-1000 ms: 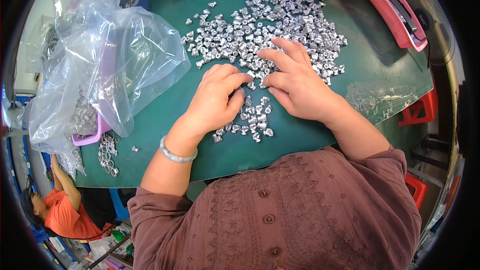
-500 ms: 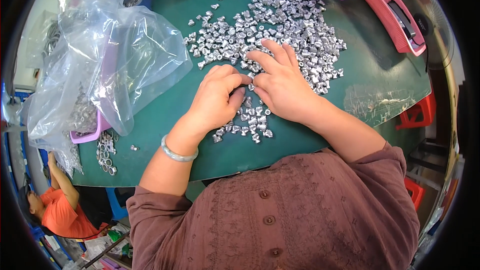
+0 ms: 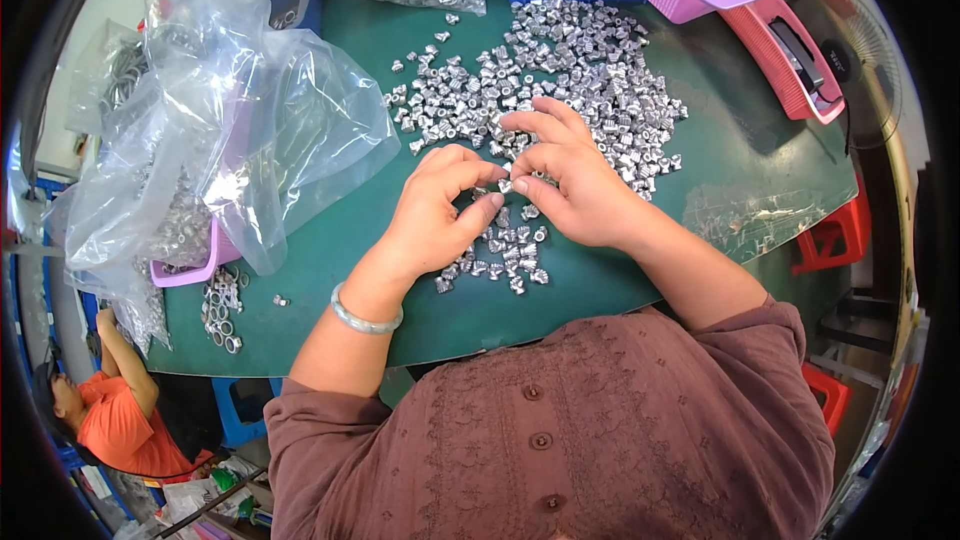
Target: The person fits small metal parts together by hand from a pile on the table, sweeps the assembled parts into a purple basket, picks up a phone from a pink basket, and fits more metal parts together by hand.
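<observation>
head view, left hand point(image 3: 437, 205): beside pile point(image 3: 575, 55), grip unclear
right hand point(image 3: 575, 190): seemingly pinching metal piece point(image 3: 505, 184)
risk: weak pinch could drop it

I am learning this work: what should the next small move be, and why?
Probably draw the silvery metal fitting toward the small cluster of fittings: the left hand and right hand meet around it, and that cluster lies close by.
</observation>
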Demonstrator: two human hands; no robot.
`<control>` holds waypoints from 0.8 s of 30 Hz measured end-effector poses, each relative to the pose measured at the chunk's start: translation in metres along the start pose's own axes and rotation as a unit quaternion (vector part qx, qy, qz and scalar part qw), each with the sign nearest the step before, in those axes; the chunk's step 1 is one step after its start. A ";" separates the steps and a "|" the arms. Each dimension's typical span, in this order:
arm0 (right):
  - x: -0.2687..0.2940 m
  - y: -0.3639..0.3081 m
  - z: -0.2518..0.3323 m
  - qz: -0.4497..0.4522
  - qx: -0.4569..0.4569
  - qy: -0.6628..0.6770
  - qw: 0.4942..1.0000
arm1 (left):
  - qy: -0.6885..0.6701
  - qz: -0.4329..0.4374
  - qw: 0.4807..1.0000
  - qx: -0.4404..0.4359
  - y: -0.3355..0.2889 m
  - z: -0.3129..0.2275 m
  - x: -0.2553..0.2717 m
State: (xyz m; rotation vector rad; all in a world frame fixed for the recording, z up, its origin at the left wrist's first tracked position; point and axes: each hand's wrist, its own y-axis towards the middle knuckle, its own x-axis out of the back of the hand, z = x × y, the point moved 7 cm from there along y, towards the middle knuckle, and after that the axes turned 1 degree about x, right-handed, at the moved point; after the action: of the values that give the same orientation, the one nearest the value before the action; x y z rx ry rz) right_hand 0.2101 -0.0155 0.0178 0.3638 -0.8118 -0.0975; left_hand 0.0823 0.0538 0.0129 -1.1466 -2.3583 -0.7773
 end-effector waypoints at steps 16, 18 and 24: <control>0.013 0.005 0.023 -0.056 0.055 0.052 0.996 | -0.029 -0.092 0.991 -0.091 -0.008 -0.024 0.015; 0.015 0.005 0.027 -0.068 0.071 0.042 0.994 | -0.195 -0.104 0.975 0.009 -0.011 -0.010 0.011; 0.020 0.004 0.039 -0.114 0.122 -0.031 0.985 | -0.193 -0.112 0.975 -0.003 -0.012 -0.002 0.012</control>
State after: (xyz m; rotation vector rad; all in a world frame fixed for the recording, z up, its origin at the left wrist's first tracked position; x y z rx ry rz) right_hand 0.1951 -0.0272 0.0578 0.6884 -0.8434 -0.2246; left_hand 0.0662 0.0537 0.0179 -1.1299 -2.8477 -0.6819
